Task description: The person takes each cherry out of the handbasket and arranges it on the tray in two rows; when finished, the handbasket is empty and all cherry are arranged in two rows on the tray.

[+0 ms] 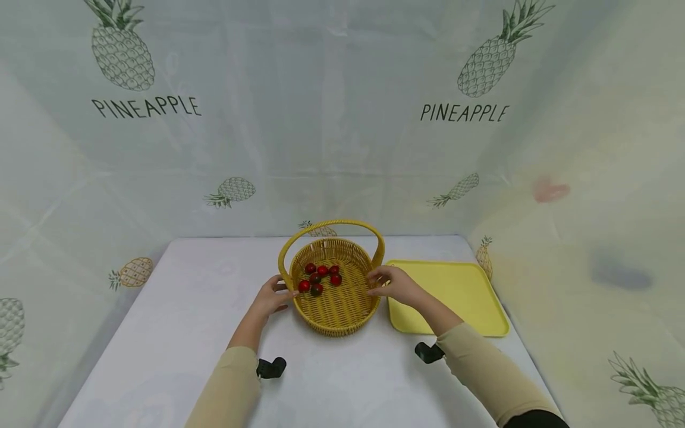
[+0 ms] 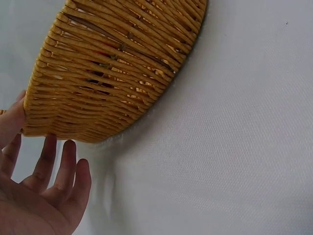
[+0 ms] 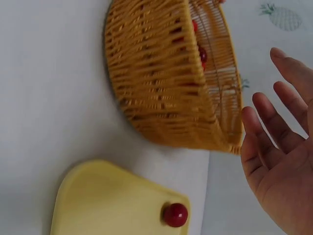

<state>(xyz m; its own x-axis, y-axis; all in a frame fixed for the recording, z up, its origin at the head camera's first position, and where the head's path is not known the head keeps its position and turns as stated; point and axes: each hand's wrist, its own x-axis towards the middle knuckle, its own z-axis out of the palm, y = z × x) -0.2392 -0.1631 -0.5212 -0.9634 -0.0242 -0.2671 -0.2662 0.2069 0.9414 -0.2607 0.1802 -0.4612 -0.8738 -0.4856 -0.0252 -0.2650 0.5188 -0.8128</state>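
Note:
A round yellow wicker basket with an upright arched handle stands on the table. Several small, round, dark-red fruits lie grouped toward its left side. My left hand grips the basket's left rim, thumb over the edge and fingers along the outer wall; the left wrist view shows these fingers spread at the rim. On the other side, my right hand is at the basket's right rim, fingers parted and gently bent, nothing between them.
A yellow tray lies right of the basket, partly under my right forearm in the head view. One red fruit sits near its corner. Behind the white table hangs a pineapple-printed curtain.

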